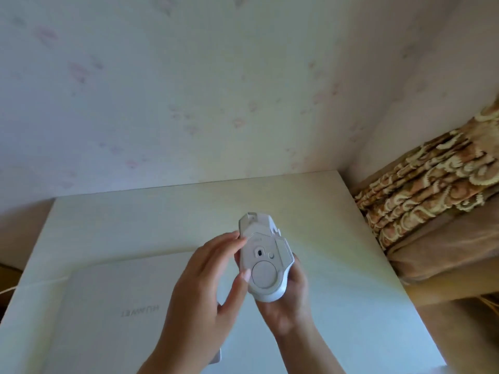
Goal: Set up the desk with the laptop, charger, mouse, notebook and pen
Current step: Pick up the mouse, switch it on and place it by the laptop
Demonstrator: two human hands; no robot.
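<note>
Mouse [266, 261]: white, held above the desk's middle with its underside facing up.
Right hand [290, 300]: cups the mouse from below, fingers curled round it.
Left hand [205, 287]: fingertips pinch the mouse's left side.
Laptop [129, 314]: closed, flat at the desk's [351, 279] near left corner.

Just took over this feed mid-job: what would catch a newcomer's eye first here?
The white mouse, held bottom-up above the middle of the desk: the right hand cradles it from beneath while the left hand touches its left edge with thumb and fingertip. Next, the closed laptop lying flat at the desk's near left.
</note>
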